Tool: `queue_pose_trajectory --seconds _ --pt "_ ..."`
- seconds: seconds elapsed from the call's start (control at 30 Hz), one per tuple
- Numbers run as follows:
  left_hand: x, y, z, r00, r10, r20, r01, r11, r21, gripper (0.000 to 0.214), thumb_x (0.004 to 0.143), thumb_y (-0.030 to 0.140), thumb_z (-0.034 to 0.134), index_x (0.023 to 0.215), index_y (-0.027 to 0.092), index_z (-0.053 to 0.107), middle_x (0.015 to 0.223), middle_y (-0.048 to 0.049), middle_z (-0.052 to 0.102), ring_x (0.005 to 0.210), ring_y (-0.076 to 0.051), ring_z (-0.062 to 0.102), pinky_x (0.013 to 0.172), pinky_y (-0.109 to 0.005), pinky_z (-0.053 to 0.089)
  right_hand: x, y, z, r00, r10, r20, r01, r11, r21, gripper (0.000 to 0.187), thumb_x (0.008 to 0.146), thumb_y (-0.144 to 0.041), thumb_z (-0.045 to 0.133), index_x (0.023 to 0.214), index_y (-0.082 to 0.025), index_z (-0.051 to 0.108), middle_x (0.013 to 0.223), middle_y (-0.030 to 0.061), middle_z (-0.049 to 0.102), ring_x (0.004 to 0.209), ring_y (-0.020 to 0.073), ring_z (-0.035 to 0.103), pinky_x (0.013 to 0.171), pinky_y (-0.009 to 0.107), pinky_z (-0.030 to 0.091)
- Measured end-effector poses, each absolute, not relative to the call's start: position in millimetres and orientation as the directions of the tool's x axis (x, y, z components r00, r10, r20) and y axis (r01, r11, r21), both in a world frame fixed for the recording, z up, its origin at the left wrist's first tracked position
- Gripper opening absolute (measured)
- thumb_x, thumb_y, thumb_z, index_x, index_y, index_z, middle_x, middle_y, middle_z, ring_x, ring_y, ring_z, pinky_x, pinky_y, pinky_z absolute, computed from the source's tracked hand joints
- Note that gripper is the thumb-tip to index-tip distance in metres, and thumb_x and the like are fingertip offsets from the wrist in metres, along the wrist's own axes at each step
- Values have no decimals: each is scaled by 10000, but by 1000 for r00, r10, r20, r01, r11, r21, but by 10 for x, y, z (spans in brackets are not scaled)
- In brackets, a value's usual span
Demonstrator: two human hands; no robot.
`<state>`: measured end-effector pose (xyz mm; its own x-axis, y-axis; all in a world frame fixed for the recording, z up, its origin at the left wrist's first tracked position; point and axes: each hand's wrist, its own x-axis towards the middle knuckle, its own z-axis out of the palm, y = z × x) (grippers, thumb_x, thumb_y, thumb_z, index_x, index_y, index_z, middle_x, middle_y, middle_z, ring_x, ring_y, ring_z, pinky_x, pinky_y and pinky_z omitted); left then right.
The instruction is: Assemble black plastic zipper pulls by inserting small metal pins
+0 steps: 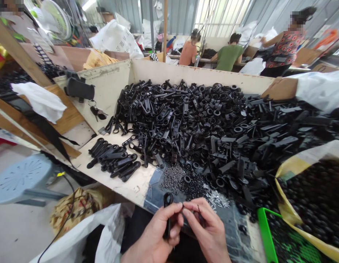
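My left hand (160, 233) is closed around a black plastic handle (168, 199), its ringed end sticking up past the fingers. Thumb and fingers of my right hand (206, 226) are pinched together against my left fingertips. Whatever they hold is too small and too covered to name. Just beyond both hands, a dark mat (154, 186) carries little grey pieces (172, 177), tiny black parts (195, 186) and silver pins (217, 199). Several similar black handles (117, 157) lie side by side to the left.
A big heap of black plastic parts (169, 109) fills the walled bench. At right are a green tray (264, 226) and a yellow-edged sack (284, 197) of round black pieces. Keys (96, 111) hang at the left wall, above a blue stool (24, 175). Several people sit or stand behind.
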<state>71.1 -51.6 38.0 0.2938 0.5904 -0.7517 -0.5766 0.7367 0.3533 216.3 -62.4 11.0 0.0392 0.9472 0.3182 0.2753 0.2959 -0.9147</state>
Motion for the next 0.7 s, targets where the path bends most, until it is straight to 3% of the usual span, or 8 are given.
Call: queue_pose_trajectory --seconds 0.2,0.43,0.57,0.63,0.7 --pt "744 -529 460 271 597 -755 -528 748 402 389 557 419 890 657 146 630 570 52 562 440 -31 327 470 -203 179 2183 -670 121 8 937 348 353 323 -878 101 965 -228 673 1004 -263 759 845 -4 676 627 130 606 531 200 472" --pt "704 -549 449 314 645 -696 -361 759 541 412 648 491 851 776 170 626 600 37 594 455 -49 340 486 -240 129 2222 -684 79 29 946 323 389 287 -875 77 952 -238 661 969 -232 736 720 -26 606 560 124 539 519 204 435" --pt "633 -551 492 381 635 -672 -228 769 597 443 663 328 785 1041 153 633 690 -15 689 480 -69 398 502 -251 190 2294 -697 -7 113 982 151 288 113 -951 142 917 -329 679 922 -201 741 645 -35 566 519 128 531 483 199 436" --pt "596 -550 513 432 619 -656 -191 774 604 469 663 251 729 1104 141 613 747 -31 705 511 -75 420 524 -255 229 2326 -710 -31 123 991 43 217 15 -976 203 911 -383 680 926 -188 735 628 -33 567 522 135 537 492 205 448" --pt "566 -550 515 470 622 -626 -181 762 622 471 665 204 686 1124 143 603 774 -22 692 539 -78 425 537 -257 242 2343 -721 -15 123 992 21 184 -2 -983 214 906 -393 683 921 -185 733 621 -35 558 523 135 529 491 205 444"
